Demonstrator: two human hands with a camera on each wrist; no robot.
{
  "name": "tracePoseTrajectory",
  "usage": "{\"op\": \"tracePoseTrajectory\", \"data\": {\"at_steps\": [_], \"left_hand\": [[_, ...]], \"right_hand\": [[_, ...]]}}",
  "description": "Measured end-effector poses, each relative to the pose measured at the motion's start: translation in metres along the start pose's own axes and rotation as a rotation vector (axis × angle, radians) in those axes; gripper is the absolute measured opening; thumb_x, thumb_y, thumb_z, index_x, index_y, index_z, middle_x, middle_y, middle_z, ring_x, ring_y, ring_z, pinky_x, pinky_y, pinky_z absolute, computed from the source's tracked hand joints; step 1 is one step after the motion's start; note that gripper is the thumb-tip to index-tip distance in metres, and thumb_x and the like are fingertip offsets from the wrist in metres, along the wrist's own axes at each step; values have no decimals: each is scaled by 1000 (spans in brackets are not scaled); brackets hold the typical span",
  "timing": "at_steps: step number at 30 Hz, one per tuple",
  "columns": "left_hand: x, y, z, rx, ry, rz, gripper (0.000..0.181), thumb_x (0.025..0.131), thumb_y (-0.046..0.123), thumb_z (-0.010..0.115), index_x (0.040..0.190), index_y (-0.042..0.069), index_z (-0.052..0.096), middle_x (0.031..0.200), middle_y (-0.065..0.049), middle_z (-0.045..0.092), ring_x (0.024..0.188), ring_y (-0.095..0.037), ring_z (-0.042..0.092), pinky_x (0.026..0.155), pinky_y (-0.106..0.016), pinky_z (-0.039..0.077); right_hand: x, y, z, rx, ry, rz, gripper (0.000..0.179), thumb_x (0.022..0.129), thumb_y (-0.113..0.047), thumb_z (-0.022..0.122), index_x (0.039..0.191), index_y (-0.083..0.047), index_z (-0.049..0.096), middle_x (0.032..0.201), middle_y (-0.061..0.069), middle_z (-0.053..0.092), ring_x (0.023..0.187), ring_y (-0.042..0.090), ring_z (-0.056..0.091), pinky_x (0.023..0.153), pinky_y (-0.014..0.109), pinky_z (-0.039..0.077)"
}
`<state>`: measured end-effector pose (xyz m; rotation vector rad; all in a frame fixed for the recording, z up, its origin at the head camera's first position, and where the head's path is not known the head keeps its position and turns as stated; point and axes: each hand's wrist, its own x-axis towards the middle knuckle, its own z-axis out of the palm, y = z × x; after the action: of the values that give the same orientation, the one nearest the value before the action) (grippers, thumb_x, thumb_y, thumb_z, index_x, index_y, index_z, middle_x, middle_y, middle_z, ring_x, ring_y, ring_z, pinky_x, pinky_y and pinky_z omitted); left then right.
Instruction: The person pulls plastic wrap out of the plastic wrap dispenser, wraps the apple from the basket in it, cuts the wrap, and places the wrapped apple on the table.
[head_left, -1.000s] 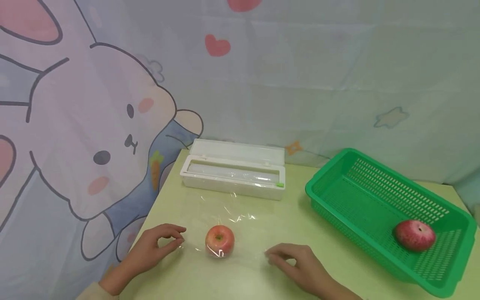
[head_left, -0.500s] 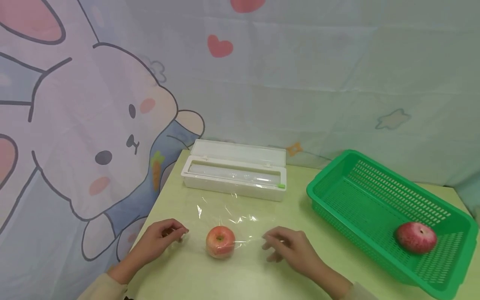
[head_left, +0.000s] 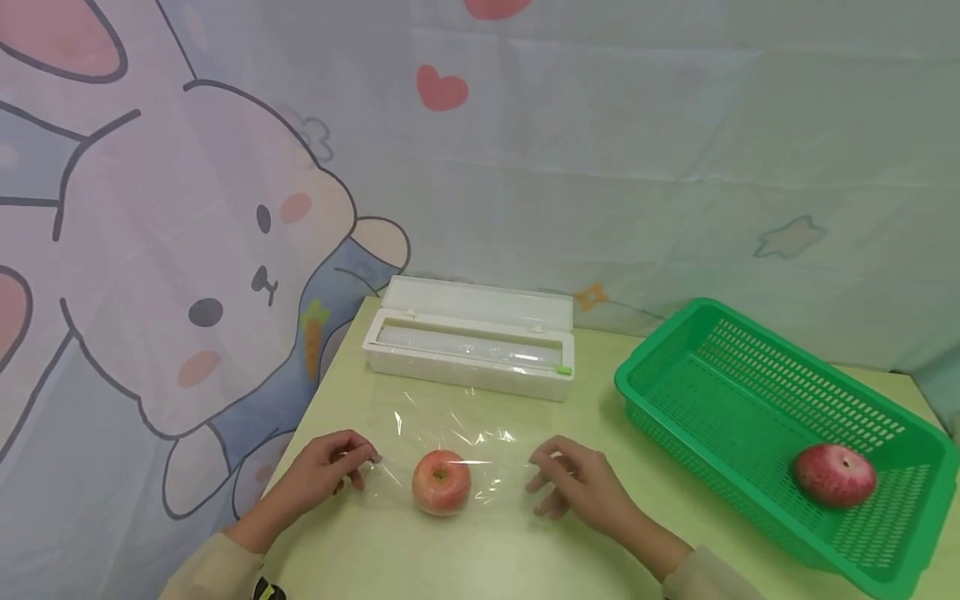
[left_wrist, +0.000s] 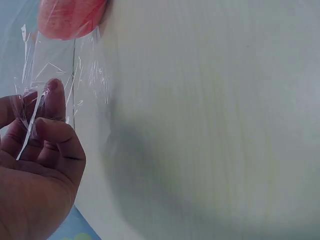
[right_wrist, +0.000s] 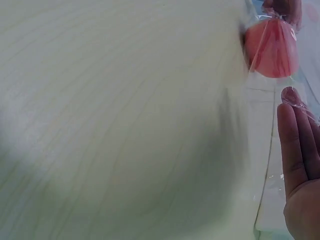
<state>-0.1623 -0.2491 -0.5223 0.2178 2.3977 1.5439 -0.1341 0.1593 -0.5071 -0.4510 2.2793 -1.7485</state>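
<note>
A red apple [head_left: 441, 483] sits on the table, with a sheet of clear cling film [head_left: 491, 433] stretched across and over it. To its left, my left hand [head_left: 327, 469] pinches one side of the film between thumb and fingers; the left wrist view shows the film [left_wrist: 30, 120] gathered there. On the other side my right hand [head_left: 581, 483] holds the opposite edge at the fingertips, its other fingers fairly straight in the right wrist view. Behind the apple stands a white cling film box [head_left: 468, 375], its lid raised and a roll inside.
At the right, a green plastic basket [head_left: 697, 450] holds a dark red, speckled round fruit [head_left: 835, 475]. A curtain [head_left: 600, 150] printed with a rabbit hangs behind the pale yellow table [head_left: 450, 567].
Both hands have moved farther from me and risen a little, drawing the near edge of the film back over the apple. The box, basket and apple have stayed in place.
</note>
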Motion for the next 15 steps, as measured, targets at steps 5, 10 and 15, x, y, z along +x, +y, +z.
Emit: {"op": "tracePoseTrajectory", "data": {"at_steps": [5, 10, 15], "left_hand": [[4, -1, 2, -25, 18, -64, 19, 110, 19, 61, 109, 4, 73, 105, -10, 76, 73, -19, 69, 54, -27, 49], [5, 0, 3, -55, 57, -68, 22, 111, 20, 60, 110, 2, 72, 108, -10, 75, 76, -21, 70, 56, -28, 50], [5, -4, -4, 4, -13, -22, 26, 103, 29, 73, 115, 5, 74, 106, -10, 76, 77, -20, 71, 59, -28, 52]], "right_hand": [[1, 5, 1, -3, 0, 26, 25, 113, -18, 57, 114, 6, 62, 89, 25, 77, 63, 37, 77, 54, 48, 63], [2, 11, 1, 23, 1, 85, 26, 113, -20, 57, 116, 6, 60, 90, 28, 76, 65, 41, 77, 55, 50, 64], [3, 20, -1, 58, 10, 127, 26, 113, -20, 55, 117, 6, 58, 91, 29, 76, 70, 44, 77, 57, 52, 64]]}}
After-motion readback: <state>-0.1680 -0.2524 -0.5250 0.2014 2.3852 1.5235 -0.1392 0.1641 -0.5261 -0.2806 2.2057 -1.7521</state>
